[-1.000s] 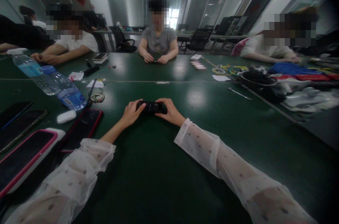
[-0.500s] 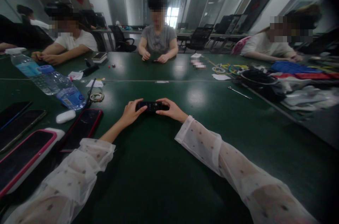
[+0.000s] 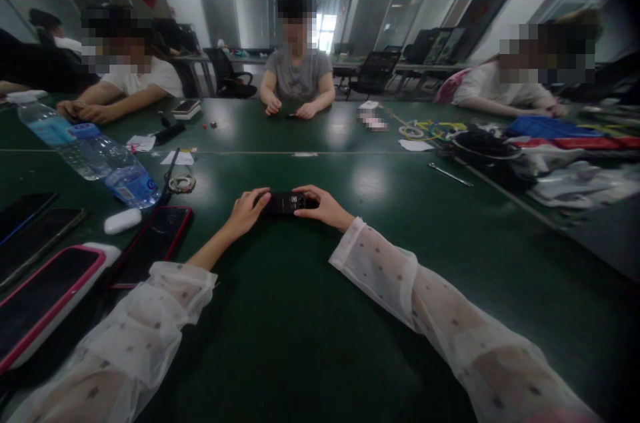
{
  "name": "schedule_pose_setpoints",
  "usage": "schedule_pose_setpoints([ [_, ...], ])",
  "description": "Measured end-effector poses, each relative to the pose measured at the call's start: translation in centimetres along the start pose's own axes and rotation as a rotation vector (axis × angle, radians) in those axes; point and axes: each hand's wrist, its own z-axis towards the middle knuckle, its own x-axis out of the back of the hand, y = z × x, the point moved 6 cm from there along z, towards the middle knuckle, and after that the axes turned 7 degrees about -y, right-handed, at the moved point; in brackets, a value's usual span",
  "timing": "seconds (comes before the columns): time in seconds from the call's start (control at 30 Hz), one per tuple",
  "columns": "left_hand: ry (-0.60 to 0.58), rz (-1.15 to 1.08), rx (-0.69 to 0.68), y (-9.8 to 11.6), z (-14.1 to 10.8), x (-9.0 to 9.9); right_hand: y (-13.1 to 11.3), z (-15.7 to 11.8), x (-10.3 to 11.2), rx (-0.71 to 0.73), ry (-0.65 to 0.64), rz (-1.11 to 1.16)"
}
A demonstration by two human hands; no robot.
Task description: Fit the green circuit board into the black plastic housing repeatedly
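A small black oblong device (image 3: 284,204) with white markings on its face lies sideways between my hands, low over the green table (image 3: 280,316) or on it; I cannot tell which. My left hand (image 3: 247,209) grips its left end, thumb along the near edge and fingers behind. At the right end, my right hand (image 3: 324,205) closes on it with the thumb in front and the fingers curled over the top. Both ends of the device are partly covered by my fingers.
To my left are several phones (image 3: 155,246), a white earbud case (image 3: 123,221) and two tilted water bottles (image 3: 131,184). A beaded bracelet (image 3: 181,183) lies beyond. On the right are a wrench (image 3: 450,174), cables (image 3: 425,131) and plastic bags (image 3: 590,184). People sit across the table.
My left thumb has drawn back leftward from the device's face toward its end, and more of the face shows. My right hand keeps nearly the same hold.
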Motion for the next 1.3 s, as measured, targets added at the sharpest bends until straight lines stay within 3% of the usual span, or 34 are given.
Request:
schedule_pose_setpoints([
  [0.43,-0.022,-0.042,0.021,0.2,-0.1,0.2,-0.1,0.1,0.1,0.022,0.003,-0.02],
  [0.97,0.052,-0.099,0.009,-0.9,0.3,-0.1,0.2,0.4,0.0,-0.002,0.017,-0.069],
  [1.3,0.063,-0.142,-0.02,-1.4,0.7,-0.4,0.7,0.1,0.4,-0.059,0.091,-0.233],
])
